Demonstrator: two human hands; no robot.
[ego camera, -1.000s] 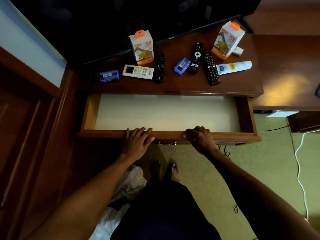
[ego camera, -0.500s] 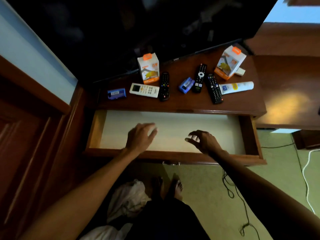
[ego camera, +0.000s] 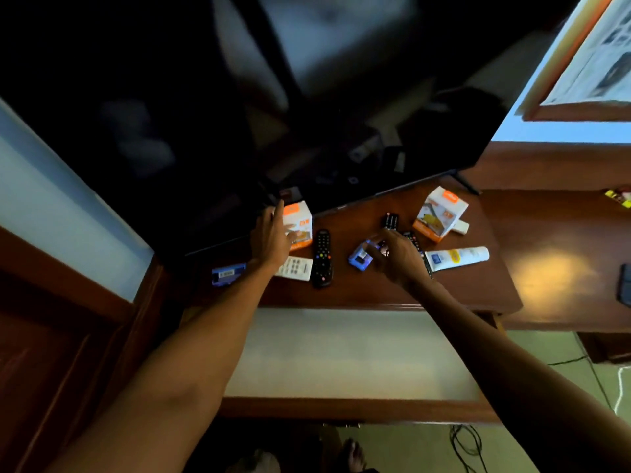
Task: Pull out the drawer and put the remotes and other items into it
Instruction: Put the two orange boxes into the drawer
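Note:
The drawer (ego camera: 341, 409) is pulled out below the wooden top, and its pale bottom holds nothing. My left hand (ego camera: 271, 238) is spread against an orange-and-white box (ego camera: 303, 221), index finger along its left side and thumb across its front. My right hand (ego camera: 396, 259) hovers with fingers apart over a small blue pack (ego camera: 358, 259) and two black remotes (ego camera: 390, 220), partly hiding them. Another black remote (ego camera: 322, 257), a white remote (ego camera: 299, 268), a second blue pack (ego camera: 228, 274), a white tube (ego camera: 457, 257) and a second box (ego camera: 440, 213) lie on the top.
A big dark TV (ego camera: 239, 97) hangs over the back of the cabinet top (ego camera: 375, 295). A lower wooden desk (ego camera: 563, 268) adjoins on the right with a dark device (ego camera: 625, 285) at its edge. Cables (ego camera: 467, 442) lie on the green floor near my feet.
Both hands left the drawer front and rose over the open drawer to the items on top. The view tilted upward, so the TV fills more of it.

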